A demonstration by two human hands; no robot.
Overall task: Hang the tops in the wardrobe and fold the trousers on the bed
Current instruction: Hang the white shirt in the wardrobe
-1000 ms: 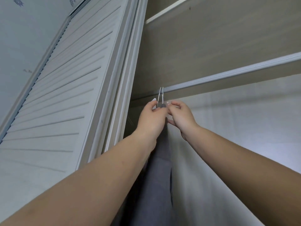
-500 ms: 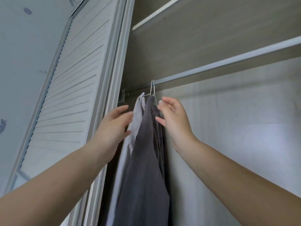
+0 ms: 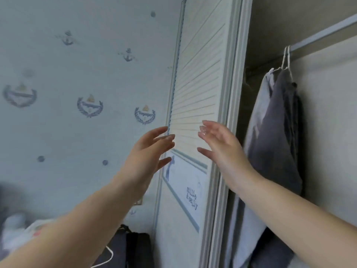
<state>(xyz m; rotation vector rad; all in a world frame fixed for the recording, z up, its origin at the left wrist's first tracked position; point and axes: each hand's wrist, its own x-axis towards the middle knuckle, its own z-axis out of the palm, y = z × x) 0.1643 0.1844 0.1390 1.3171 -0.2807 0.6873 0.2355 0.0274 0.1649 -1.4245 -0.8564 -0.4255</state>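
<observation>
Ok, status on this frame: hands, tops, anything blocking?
Left hand and right hand open, empty. Grey top and white top hang on the rail. Nothing blocking.

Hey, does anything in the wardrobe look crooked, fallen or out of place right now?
Nothing stands out. The grey top and the pale top beside it hang from their hangers on the rail, pressed close together. Both hands, left hand and right hand, are open and hold nothing.

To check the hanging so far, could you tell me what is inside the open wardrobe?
A dark grey top and a pale top hang from the metal rail; anything behind them is covered.
</observation>
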